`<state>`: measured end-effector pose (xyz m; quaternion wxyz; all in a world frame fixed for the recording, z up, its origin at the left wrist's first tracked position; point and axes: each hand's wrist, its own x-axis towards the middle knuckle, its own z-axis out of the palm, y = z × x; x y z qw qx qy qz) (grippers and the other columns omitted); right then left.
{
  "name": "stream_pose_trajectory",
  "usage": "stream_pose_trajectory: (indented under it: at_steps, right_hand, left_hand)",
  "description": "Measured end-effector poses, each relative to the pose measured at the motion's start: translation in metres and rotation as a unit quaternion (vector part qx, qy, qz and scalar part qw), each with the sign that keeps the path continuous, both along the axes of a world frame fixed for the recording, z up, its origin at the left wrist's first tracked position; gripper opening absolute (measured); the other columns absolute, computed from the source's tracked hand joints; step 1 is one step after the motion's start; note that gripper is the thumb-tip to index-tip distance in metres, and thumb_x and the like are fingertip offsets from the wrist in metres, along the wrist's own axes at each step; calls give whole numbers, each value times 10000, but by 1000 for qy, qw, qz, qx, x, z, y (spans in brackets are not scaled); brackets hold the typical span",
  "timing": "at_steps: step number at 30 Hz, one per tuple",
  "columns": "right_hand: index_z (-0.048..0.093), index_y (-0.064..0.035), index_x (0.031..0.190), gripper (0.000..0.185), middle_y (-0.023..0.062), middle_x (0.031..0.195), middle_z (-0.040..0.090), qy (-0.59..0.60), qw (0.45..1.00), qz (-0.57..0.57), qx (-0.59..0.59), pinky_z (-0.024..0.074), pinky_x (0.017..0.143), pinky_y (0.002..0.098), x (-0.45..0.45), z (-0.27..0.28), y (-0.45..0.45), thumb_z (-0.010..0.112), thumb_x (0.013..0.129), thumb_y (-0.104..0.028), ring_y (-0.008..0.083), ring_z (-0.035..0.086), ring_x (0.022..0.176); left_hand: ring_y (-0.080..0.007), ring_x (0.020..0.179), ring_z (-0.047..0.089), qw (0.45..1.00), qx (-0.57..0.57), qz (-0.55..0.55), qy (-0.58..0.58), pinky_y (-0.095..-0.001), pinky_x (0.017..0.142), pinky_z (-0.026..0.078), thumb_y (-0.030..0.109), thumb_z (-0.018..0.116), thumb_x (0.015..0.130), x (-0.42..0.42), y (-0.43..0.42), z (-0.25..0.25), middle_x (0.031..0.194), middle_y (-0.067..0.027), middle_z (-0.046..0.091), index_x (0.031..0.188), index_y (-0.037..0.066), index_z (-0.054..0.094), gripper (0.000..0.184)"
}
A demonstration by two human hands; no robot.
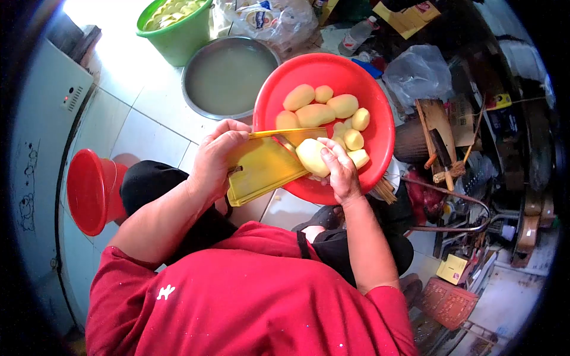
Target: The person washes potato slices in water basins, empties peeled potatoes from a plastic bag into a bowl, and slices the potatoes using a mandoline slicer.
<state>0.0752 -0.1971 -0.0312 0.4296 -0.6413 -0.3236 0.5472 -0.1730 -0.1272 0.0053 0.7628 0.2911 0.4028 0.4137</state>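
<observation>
A yellow slicer (267, 163), a flat board with a blade slot, is gripped at its left end by my left hand (219, 151). It tilts over the near left rim of a red basin (383, 133). My right hand (341, 172) is closed around a large peeled potato (313, 157) at the slicer's right end, touching or very close to the board. Beyond the slicer, several peeled potatoes (314, 114) of different sizes lie in the basin. The slicer and my hands hide part of the basin's near side.
A metal basin (199, 108) of cloudy liquid and a green tub (178, 44) of pale pieces stand behind. To the left is a red bucket (89, 193) near a white cabinet (35, 148). On the right are a knife (440, 148), a plastic bag (418, 77) and crowded clutter.
</observation>
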Motion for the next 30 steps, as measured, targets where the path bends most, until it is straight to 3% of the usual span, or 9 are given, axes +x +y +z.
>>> stream_pose_trajectory:
  at_steps: [4,6,11,13,23,25,27,28,30]
  right_hand:
    - [453,-9,1302,592,94,1090,598,-80,993,39,71,500,800,277,-6,-3,-5,704,821,-246,157,580,950]
    - [458,39,1281,601,121,1103,598,-129,983,41,126,458,922,324,-8,-2,-3,706,814,-247,200,571,1019]
    - [526,3,1234,594,185,1092,615,-260,950,68,160,492,879,372,-20,5,-8,731,756,-285,285,611,998]
    - [575,-34,1193,581,215,1049,628,-385,892,99,216,514,844,409,-33,19,-12,747,711,-310,351,633,954]
    - [567,-19,1097,424,109,960,651,-279,956,32,84,517,770,337,4,-12,18,709,813,-301,201,624,864]
    - [576,-40,1100,470,148,975,653,-309,936,98,135,518,787,380,-21,8,5,742,761,-319,278,639,897]
    - [582,-59,1102,498,179,988,647,-352,908,139,180,516,799,411,-51,36,-6,761,724,-329,335,634,925]
    - [585,-69,1104,510,192,997,643,-362,905,133,180,514,805,424,-61,42,-7,768,708,-333,360,628,940]
    - [581,-56,1090,455,150,924,665,-290,947,89,103,524,757,376,-38,17,3,736,761,-330,270,651,839]
  left_hand:
    - [-141,765,579,1000,-4,-8,-15,-279,708,479,146,572,857,0,0,-1,852,-69,604,933,49,557,124]
    - [-141,764,581,1000,-6,-4,-23,-278,708,479,143,577,855,0,0,0,852,-71,607,932,48,560,124]
    - [-174,765,595,1000,-16,-11,-6,-295,692,493,123,551,850,1,0,-1,865,-84,608,960,46,538,135]
    - [-145,761,585,1000,-24,-7,-4,-278,692,485,134,568,852,-1,-2,-2,858,-68,609,955,39,552,141]
    - [-81,682,510,1000,5,-13,0,-227,580,425,137,587,864,-2,-10,-14,820,-19,563,974,44,558,146]
    - [-77,678,508,999,-33,-7,-18,-223,562,417,139,589,865,-5,-11,-14,827,-19,562,972,46,558,145]
    - [-132,788,571,999,-26,-41,3,-277,713,482,103,566,863,-10,-13,-11,889,-56,595,992,44,539,144]
    - [-126,785,563,999,-19,-30,14,-270,706,475,107,570,866,-8,-16,-11,886,-51,590,996,42,542,148]
    - [-119,812,550,996,10,-53,76,-259,720,460,122,580,871,-10,-13,-9,906,-46,583,1010,38,542,167]
